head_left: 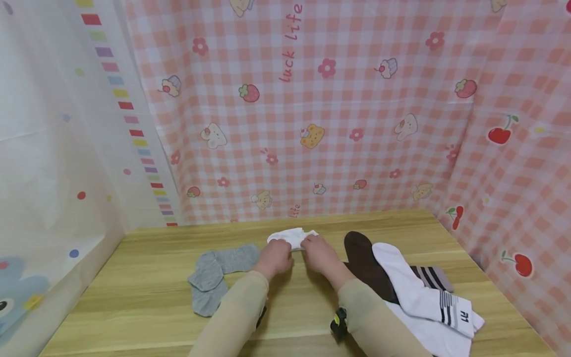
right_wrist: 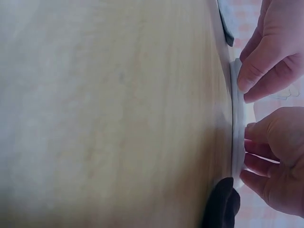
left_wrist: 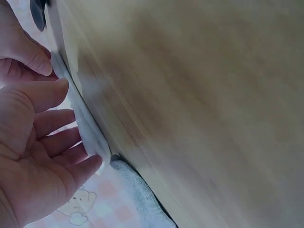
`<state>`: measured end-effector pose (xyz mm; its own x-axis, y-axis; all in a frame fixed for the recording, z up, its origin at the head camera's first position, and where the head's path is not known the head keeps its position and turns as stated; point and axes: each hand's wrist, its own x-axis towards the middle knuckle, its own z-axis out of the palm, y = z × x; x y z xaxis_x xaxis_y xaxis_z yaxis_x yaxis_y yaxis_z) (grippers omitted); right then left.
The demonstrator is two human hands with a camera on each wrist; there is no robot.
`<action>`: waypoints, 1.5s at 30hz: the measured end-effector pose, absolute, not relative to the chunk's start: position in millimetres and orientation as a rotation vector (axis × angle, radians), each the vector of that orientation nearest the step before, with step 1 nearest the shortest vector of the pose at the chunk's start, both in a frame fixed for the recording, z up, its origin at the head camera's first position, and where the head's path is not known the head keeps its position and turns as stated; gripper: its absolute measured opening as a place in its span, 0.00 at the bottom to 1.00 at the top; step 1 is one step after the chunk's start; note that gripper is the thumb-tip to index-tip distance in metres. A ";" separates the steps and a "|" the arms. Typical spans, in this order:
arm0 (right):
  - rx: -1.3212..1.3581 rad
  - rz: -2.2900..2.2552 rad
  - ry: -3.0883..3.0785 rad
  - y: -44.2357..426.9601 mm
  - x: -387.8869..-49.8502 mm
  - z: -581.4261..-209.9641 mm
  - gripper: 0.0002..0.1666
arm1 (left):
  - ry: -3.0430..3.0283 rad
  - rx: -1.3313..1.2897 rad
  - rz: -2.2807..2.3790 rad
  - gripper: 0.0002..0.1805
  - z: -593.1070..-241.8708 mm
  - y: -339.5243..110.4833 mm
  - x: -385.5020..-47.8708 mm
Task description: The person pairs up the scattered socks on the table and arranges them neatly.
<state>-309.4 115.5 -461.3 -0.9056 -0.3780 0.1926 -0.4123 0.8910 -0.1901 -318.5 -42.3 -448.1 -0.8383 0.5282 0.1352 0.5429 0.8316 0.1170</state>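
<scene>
My left hand (head_left: 275,256), right hand (head_left: 320,254): fingers loosely extended, touching short white sock (head_left: 286,237) on surface (head_left: 142,287), grey socks (head_left: 207,273) to left.

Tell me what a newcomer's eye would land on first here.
Probably the pink checked cloth hanging behind the table. Next, the left hand and right hand touching a white sock toward the table's far edge. Gray socks lie to their left; brown socks and white socks lie to their right.
</scene>
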 end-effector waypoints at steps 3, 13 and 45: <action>0.595 0.346 -2.913 115.6 -314.8 -462.9 0.08 | -2.915 -0.837 -0.249 0.10 -447.6 -41.4 -322.5; 0.567 0.335 -2.924 113.1 -327.6 -466.4 0.07 | -2.938 -0.802 -0.257 0.10 -443.3 -39.8 -331.3; 0.633 0.295 -2.875 110.6 -340.4 -473.2 0.07 | -3.008 -0.698 -0.342 0.08 -446.0 -41.4 -348.4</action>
<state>-340.4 110.6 -473.2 -0.8925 -0.3942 0.2192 -0.4305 0.8894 -0.1534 -348.4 -41.4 -446.0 -0.8984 0.4312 0.0833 0.4389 0.8748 0.2053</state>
